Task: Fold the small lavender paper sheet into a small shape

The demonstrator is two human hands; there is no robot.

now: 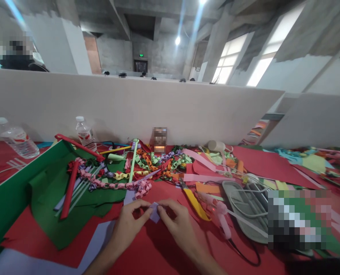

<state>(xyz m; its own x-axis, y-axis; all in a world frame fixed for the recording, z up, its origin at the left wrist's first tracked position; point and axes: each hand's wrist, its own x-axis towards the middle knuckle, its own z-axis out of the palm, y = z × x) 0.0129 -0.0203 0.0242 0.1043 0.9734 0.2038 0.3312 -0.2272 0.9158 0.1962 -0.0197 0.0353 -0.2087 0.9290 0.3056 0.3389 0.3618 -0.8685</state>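
A small piece of lavender paper (154, 216) is pinched between my two hands, low over red paper in the near middle. My left hand (132, 217) grips its left edge with thumb and forefinger. On the other side, my right hand (174, 215) holds the right edge the same way. Just beyond them lies a pink paper chain (112, 185) with a bunched end. To the right of my right hand are a yellow utility knife (195, 202) and a pink hot glue gun (222, 217) with a black cord.
Green paper (58, 206), rolled red paper sticks (70, 191) and a tangle of coloured paper chains lie to the left and behind. Two water bottles (85, 133) stand near the pale partition (130, 103). A grey tray (235, 214) with tools sits at right, beside a blurred-out object.
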